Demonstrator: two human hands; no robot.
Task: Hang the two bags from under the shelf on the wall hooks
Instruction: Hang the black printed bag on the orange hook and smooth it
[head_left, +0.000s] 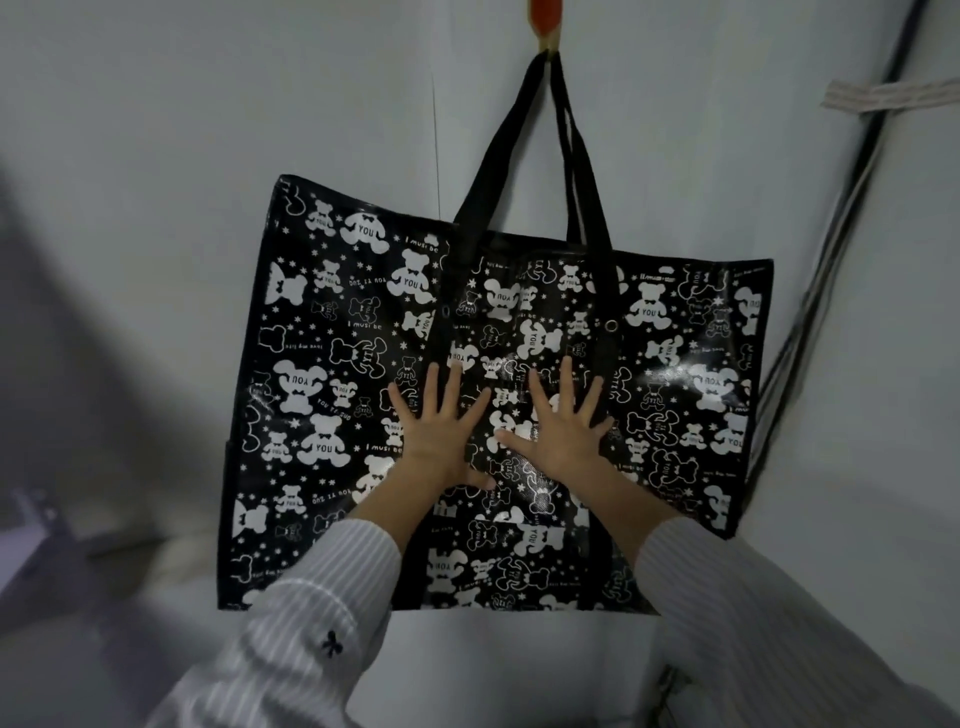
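Head: left hand (436, 434), right hand (563, 428) press bag (332, 332) centre.

Both arms reach out to the bag (322, 364). The left hand (439, 431) lies flat on the middle of the bag, with its fingers straight and spread wide. The right hand (563, 434) lies flat just beside it, fingers spread too. The thumbs point toward each other. Striped sleeves (332, 582) cover both arms.
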